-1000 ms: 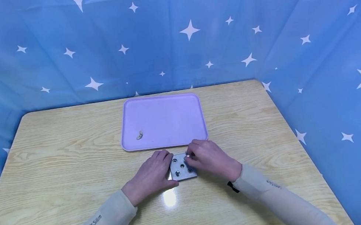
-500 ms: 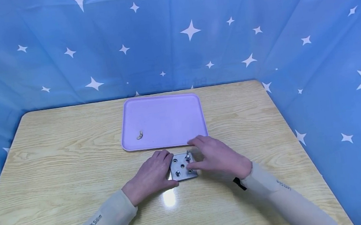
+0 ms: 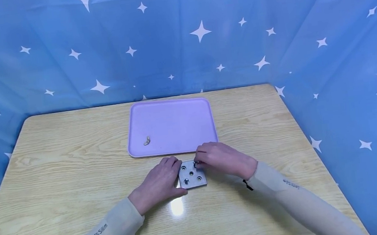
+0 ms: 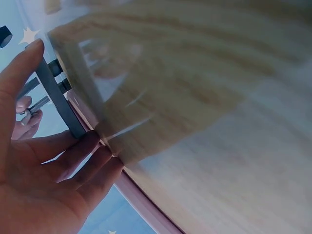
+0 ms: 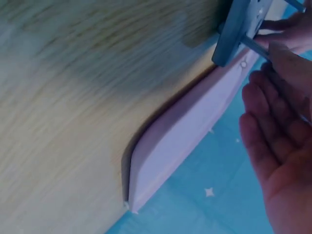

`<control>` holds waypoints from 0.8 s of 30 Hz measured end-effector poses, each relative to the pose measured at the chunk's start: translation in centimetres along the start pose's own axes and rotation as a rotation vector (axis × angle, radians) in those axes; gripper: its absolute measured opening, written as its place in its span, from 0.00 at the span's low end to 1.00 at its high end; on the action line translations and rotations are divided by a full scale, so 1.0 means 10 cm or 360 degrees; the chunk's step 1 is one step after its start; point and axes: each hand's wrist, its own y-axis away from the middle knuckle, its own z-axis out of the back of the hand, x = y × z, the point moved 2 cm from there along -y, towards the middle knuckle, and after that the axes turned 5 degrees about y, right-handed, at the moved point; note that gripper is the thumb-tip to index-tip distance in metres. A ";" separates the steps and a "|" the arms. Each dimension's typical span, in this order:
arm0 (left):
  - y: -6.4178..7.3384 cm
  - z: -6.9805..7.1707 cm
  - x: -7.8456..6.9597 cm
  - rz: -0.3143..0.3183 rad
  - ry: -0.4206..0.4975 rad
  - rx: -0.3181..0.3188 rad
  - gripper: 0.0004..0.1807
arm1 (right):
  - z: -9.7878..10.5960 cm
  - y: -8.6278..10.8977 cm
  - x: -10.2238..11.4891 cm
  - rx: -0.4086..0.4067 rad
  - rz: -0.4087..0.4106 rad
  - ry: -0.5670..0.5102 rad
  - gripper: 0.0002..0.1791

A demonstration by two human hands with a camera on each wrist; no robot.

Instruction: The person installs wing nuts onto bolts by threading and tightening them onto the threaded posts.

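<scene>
The left hand (image 3: 160, 179) grips the metal plate (image 3: 192, 178) at nine o'clock, while the right hand (image 3: 224, 160) pinches a wing nut (image 4: 28, 116) on the threaded bolt (image 4: 40, 104) at one o'clock.

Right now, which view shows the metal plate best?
Head view: the metal plate shows its holed top face. Left wrist shows it nearly edge-on; right wrist shows it obliquely, cut off by the picture's top edge.

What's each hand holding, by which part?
The left hand grips the metal plate by its left side; the right hand pinches a wing nut, exactly where unclear.
</scene>
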 end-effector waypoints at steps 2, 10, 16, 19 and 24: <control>0.00 0.00 0.00 -0.0002 -0.0006 -0.0003 0.46 | -0.03 -0.01 0.02 -0.0063 -0.0070 0.0026 0.07; 0.00 0.00 -0.01 -0.0005 -0.0018 -0.0018 0.45 | -0.15 -0.02 0.15 -0.0077 -0.0465 0.0048 0.16; 0.00 -0.01 -0.01 -0.0004 -0.0020 -0.0012 0.44 | 0.07 0.05 0.13 0.0213 -0.0400 0.0089 0.30; 0.01 0.00 0.00 0.0004 -0.0014 -0.0014 0.43 | 0.17 0.05 0.11 0.0265 -0.0104 0.0172 0.28; 0.01 0.00 0.00 0.0004 0.0004 -0.0006 0.42 | 0.16 0.02 0.07 0.0209 0.0166 0.0287 0.18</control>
